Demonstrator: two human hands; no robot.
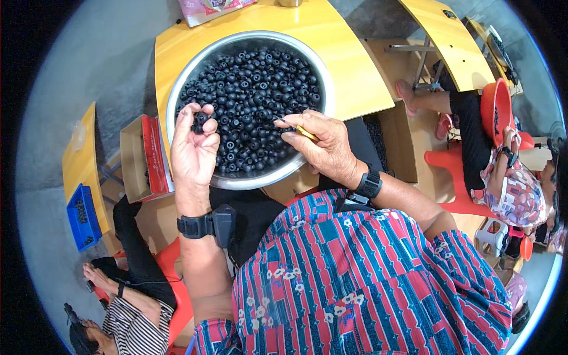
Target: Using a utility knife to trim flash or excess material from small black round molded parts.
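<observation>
A large metal bowl (327, 77) full of small round black parts (254, 89), each with a hole, sits at the near edge of the yellow table. Over its left rim my left hand (195, 148) is raised, palm up, its curled fingers closed on a black part (201, 120); whether more than one is in the fingers I cannot tell. My right hand (325, 145), above the bowl's right rim, pinches a small yellow-handled tool (307, 133). Its thin dark tip points left over the black parts, apart from my left hand. The tip's exact shape is too small to make out.
On the yellow table (349, 65) lies a pink and white bag (213, 10). Open cardboard boxes (135, 160) flank me. At left, a person (139, 313) sits by a blue tray (83, 218); at right, another person (515, 183) has a red basin (490, 112).
</observation>
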